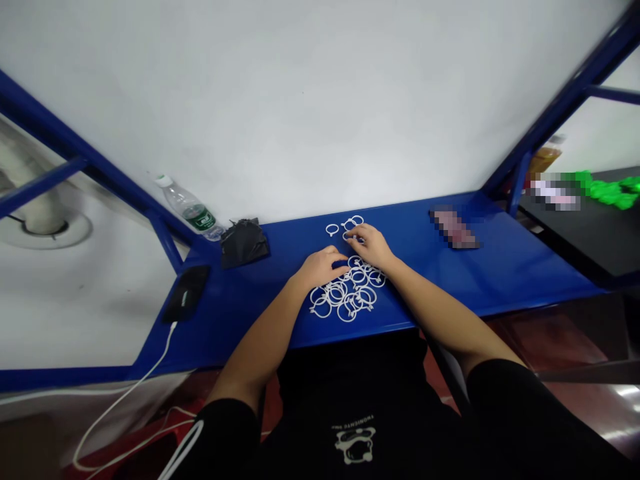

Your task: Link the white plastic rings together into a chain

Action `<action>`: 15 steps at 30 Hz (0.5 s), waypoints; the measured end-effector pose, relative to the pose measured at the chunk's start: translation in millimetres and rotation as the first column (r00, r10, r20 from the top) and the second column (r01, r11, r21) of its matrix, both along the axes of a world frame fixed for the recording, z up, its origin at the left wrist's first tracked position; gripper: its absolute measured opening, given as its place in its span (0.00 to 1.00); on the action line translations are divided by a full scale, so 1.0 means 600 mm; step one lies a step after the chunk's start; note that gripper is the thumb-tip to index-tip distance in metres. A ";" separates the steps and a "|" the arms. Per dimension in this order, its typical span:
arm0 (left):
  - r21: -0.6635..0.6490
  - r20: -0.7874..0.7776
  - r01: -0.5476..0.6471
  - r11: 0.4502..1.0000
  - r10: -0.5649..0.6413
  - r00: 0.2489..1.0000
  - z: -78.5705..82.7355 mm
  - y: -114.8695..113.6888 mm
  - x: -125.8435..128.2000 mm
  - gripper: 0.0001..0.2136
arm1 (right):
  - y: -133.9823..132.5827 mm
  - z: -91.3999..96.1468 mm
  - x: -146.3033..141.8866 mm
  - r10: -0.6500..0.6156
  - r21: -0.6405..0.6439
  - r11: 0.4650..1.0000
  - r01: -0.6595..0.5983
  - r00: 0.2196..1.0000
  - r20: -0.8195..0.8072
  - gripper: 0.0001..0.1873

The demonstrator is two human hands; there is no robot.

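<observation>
We see a pile of white rings (347, 297) on the blue tabletop (500, 267), near its front edge. Our left hand (323, 267) rests on the pile. Our right hand (371, 245) touches the few rings (349, 224) behind it. We cannot tell if either grip pinches a ring.

I sit at a workshop-style station: a blue metal bench (500, 273), blue frame struts (565, 100) rising at its ends, a plain white wall (320, 100) behind it, and a dark worktop (590, 247) to its right.
</observation>
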State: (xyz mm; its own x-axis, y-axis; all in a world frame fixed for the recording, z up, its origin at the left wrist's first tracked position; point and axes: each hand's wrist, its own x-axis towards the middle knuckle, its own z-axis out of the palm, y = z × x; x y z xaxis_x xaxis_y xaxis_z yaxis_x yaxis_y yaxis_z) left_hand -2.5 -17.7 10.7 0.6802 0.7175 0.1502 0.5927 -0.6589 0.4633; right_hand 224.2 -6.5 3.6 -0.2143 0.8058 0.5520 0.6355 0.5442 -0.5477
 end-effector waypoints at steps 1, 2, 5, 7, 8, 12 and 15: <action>0.000 -0.003 0.000 1.000 0.000 1.000 0.000 0.000 0.000 0.14 | -0.001 0.001 -0.001 0.025 -0.015 1.000 -0.025 1.000 0.015 0.08; -0.002 -0.008 -0.001 1.000 0.001 1.000 0.000 0.000 0.000 0.13 | -0.003 0.003 0.000 0.058 -0.039 0.998 -0.056 0.998 0.039 0.10; -0.023 -0.023 -0.015 1.000 0.015 1.000 0.004 0.000 0.001 0.11 | -0.004 0.009 0.009 0.200 -0.138 0.974 -0.177 0.965 0.170 0.11; -0.042 -0.030 -0.022 0.999 0.021 0.999 0.008 0.000 0.002 0.11 | -0.005 0.013 0.020 0.281 -0.202 0.950 -0.236 0.930 0.235 0.10; -0.051 -0.035 -0.023 0.998 0.021 0.999 0.010 -0.001 0.002 0.11 | -0.006 0.014 0.025 0.302 -0.231 0.941 -0.247 0.921 0.246 0.10; -0.068 -0.058 -0.012 0.998 0.008 0.998 0.018 -0.002 0.006 0.11 | -0.008 0.015 0.035 0.321 -0.333 0.914 -0.233 0.916 0.240 0.07; -0.074 -0.048 -0.016 0.997 0.013 0.999 0.022 -0.004 0.007 0.10 | -0.009 0.014 0.028 0.312 -0.324 0.919 -0.223 0.915 0.257 0.07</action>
State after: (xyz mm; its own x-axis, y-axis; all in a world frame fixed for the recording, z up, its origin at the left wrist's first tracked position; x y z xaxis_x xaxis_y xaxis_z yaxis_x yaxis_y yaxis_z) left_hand 1.8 -20.4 24.1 0.6747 0.7353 0.0635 0.6244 -0.6146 0.4821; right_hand 241.1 -11.9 12.2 -0.5619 0.8059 0.1863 0.6449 0.5679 -0.5114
